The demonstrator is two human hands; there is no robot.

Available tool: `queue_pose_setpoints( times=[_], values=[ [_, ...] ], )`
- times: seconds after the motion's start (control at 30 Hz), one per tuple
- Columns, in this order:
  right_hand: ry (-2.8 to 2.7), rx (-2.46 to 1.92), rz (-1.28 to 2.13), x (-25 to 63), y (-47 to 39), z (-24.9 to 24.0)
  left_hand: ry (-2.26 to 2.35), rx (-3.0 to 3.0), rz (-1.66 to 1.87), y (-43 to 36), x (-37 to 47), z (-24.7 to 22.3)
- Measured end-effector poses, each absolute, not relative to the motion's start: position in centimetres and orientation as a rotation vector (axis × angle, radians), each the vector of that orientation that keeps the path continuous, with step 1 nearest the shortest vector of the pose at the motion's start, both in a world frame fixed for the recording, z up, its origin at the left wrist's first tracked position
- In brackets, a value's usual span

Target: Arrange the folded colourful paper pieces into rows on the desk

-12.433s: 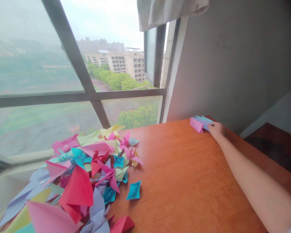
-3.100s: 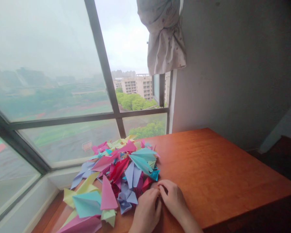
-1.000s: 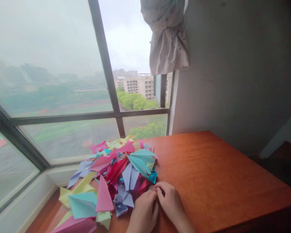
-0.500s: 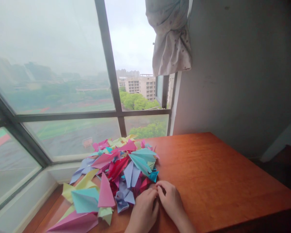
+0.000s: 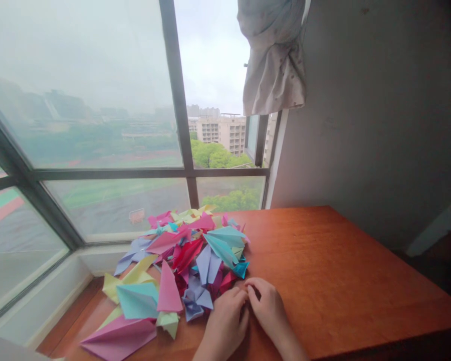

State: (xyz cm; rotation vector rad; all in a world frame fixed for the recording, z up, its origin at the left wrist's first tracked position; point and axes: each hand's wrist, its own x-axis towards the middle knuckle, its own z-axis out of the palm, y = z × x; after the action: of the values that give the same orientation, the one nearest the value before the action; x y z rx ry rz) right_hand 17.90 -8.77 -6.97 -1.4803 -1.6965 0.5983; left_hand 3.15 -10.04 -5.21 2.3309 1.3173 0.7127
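My left hand (image 5: 229, 316) and my right hand (image 5: 266, 303) meet at their fingertips over the table, beside the near right edge of a heap of folded paper. Both are closed in a pinch; whatever may be between the fingers is hidden. Just beyond my left fingers is a dark red folded paper (image 5: 227, 282), with a teal folded piece (image 5: 241, 269) behind it. To the left of that hand sit a blue-violet folded paper (image 5: 193, 307) and a pink one (image 5: 169, 291). A light blue paper plane (image 5: 225, 240) rests on top of the heap.
The reddish-brown wooden table (image 5: 323, 265) stretches right to a grey wall (image 5: 372, 125). Windows with dark frames (image 5: 135, 174) border its far and left sides. A knotted curtain (image 5: 274, 75) hangs above the far edge. A magenta paper plane (image 5: 122, 338) lies near the front left.
The view has shifted slightly, so the window and curtain sit farther right. My hands stay together in the same pinched pose beside the paper heap.
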Motion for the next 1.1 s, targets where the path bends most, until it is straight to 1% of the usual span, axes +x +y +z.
queue_pose_setpoints(
  times=[0.67,1.1],
  values=[
    [-1.687,-1.444,0.585,17.98,-8.61,-7.0,1.277,2.308,0.785,-10.16,3.12,-4.75],
    [-1.683,-1.464,0.577,17.92,-8.54,-7.22,1.302,2.338,0.695,-10.07,3.1,-4.92]
  ],
)
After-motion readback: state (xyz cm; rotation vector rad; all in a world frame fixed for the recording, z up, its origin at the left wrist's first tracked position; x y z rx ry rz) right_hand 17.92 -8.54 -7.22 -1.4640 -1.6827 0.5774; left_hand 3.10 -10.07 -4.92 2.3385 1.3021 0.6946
